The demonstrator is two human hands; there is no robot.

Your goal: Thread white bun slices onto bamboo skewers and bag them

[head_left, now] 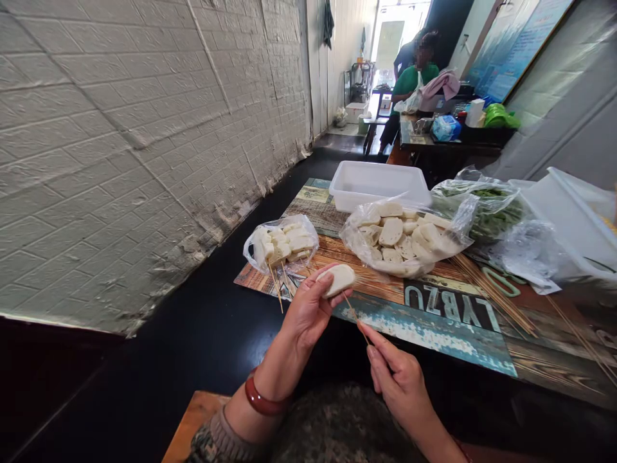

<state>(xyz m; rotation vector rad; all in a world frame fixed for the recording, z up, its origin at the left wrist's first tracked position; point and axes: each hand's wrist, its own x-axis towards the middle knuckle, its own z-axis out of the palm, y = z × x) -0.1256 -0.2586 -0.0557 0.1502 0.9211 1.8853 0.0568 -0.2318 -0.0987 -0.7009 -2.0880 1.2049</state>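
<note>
Between its thumb and fingers, my left hand (311, 308) holds a pale oval food slice (341, 280) above the table's near edge. My right hand (398, 376) pinches a thin wooden skewer (357, 319), whose upper end meets the lower edge of the slice; how far it goes in is hidden. Past my left hand lies a plastic bag (312, 233) of slices on skewers, their sticks pointing toward me. A larger clear bag (354, 225), open at the top, holds many loose slices (391, 231) beyond my hands.
Behind the bags stands a white plastic tub (380, 183). To the right are a bag of green vegetables (494, 209), loose skewers (496, 296), green-handled scissors (501, 283) and a white bin (573, 218). A person in green (407, 83) is at a far table; a brick-patterned wall (144, 128) runs along the left.
</note>
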